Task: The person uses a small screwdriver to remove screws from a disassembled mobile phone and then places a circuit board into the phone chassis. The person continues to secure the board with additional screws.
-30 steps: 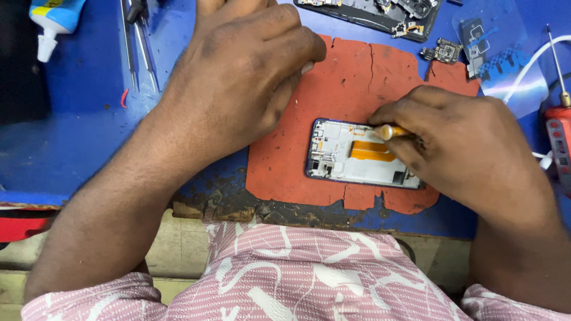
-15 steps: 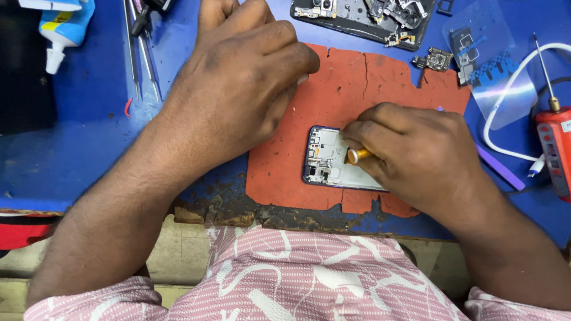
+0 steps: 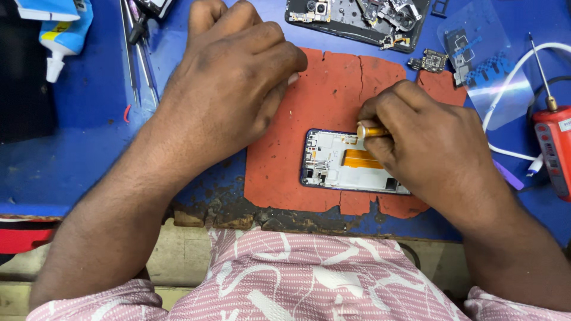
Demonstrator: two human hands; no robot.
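The blue table ends in a chipped, worn front edge just below the cracked orange-red mat, whose lower border is ragged and notched; the barest room lies at the left, on the blue surface beside the left forearm. The opened phone, back cover off, lies flat near the mat's lower edge, its pale inner frame and orange flex strip showing. The right hand covers the phone's right end, its fingers clamped on a small tool with a gold metal cap that sits over the phone's upper edge. The left hand rests palm-down on the mat's upper left, fingers curled together and holding nothing visible, well apart from the phone. Above lie a dark phone shell with loose parts, a clear plastic sheet, metal tweezers, a glue bottle, and at right a red tool with a white cable.
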